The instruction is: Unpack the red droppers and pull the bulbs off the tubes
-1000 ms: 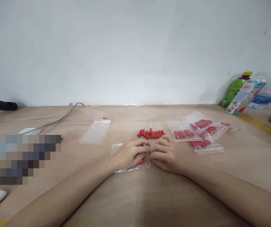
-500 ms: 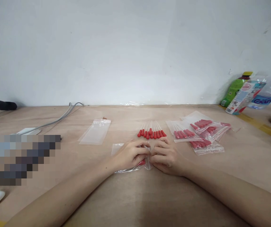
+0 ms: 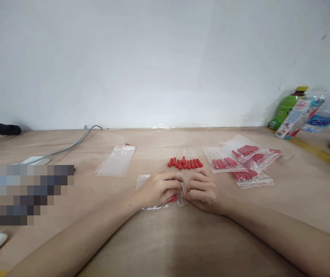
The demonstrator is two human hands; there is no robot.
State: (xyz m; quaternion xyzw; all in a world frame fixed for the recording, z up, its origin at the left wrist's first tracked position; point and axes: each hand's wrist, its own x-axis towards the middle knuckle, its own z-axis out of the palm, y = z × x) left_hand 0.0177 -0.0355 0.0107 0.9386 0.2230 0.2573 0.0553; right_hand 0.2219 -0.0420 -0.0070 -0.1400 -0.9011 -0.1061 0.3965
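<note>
A clear zip bag (image 3: 142, 181) lies flat on the table in front of me, with red bulbs (image 3: 172, 198) showing inside. My left hand (image 3: 162, 188) rests over it, fingers bent and pressing on the bag, hiding most of it. At the bag's right edge, by the zip strip, is my right hand (image 3: 204, 192), its fingers curled and pinched on that edge; the fingertips are partly hidden. Just beyond both hands, a row of droppers with red bulbs (image 3: 184, 164) lies fanned out, thin clear stems pointing away.
Filled zip bags of droppers (image 3: 244, 175) overlap at right, beside another filled bag (image 3: 224, 163). Flat unfilled bags (image 3: 117, 161) lie at left. Bottles (image 3: 289, 109) lean by the wall at far right. A grey cable (image 3: 69, 148) crosses the left side of the table (image 3: 142, 250).
My right hand has shifted slightly to the right along the bag's zip edge, widening the gap between the hands. My left hand stays on the bag.
</note>
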